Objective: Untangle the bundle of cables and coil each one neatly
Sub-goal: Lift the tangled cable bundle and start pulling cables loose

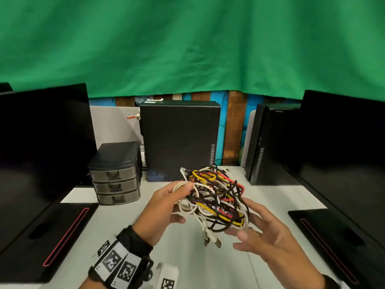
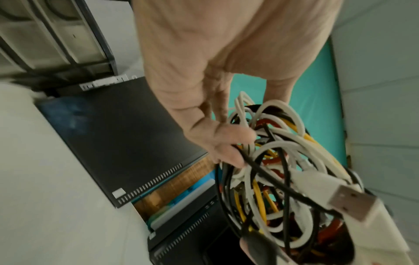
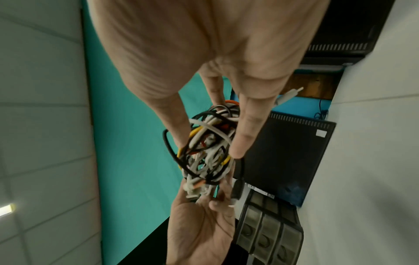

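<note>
A tangled bundle of cables, white, black, yellow and red, hangs in the air above the white table. My left hand grips its left side, thumb pressed on top of white loops and fingers curled beneath. My right hand cups the bundle's right underside with fairly straight fingers. Several USB plugs dangle below. The left wrist view shows my left hand pinching the bundle, with a white USB plug close by. In the right wrist view, straight fingers lie along the bundle.
A grey three-drawer box stands to the left and a black PC tower behind the bundle. Another tower is at the right. Dark monitors and their black bases flank the table.
</note>
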A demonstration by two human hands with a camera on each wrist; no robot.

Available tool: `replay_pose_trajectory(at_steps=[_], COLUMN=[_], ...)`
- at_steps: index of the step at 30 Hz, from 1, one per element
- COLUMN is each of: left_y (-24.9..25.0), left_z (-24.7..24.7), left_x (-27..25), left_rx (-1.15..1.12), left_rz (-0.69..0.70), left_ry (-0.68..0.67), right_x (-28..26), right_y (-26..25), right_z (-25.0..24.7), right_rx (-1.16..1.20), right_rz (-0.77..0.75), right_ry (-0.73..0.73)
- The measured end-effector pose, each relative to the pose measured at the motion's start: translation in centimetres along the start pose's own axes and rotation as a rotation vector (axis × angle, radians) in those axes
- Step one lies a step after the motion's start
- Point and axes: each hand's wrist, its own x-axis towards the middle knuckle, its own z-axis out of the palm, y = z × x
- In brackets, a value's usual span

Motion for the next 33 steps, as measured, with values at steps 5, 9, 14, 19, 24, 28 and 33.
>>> replay_pose_trajectory(at_steps=[5,9,14,19,24,28,33], left_y=[-0.7,-2.0,-3.5,-3.9,-5.1,-5.6,-4.7], left_z=[1.5,2.5,3.1,3.2,2.4,2.9,2.5], left_x=[0.3,0.8,0.7,0.9,1.5,1.5,1.4], left_rx=[0.002,0.020,-0.009,-0.339,-0.504,-0.593,-0.774], left_rz=[-0.187,-0.282,-0.473,-0.639,-0.626,-0.634,-0.609], left_ry=[-0.096,-0.125,-0.195,-0.227,-0.184,-0.172,-0.255], right_x=[-1.3,-1.8,-2.0,-2.1,-1.4,-1.5,-1.4], right_y=[0.2,0.4,0.4,0.9,0.9,0.9,1.2], right_z=[-1.2,-2.3,-2.6,-2.7,-2.8,-3.5,-4.0], right_rx=[-0.110,-0.180,-0.265,-0.278,-0.357,-0.460,-0.460], right_rz=[-0.071,-0.050,-0.017,0.067,-0.041,-0.062,-0.124], right_ry=[0.146,0.214,0.216,0.093,0.267,0.314,0.299])
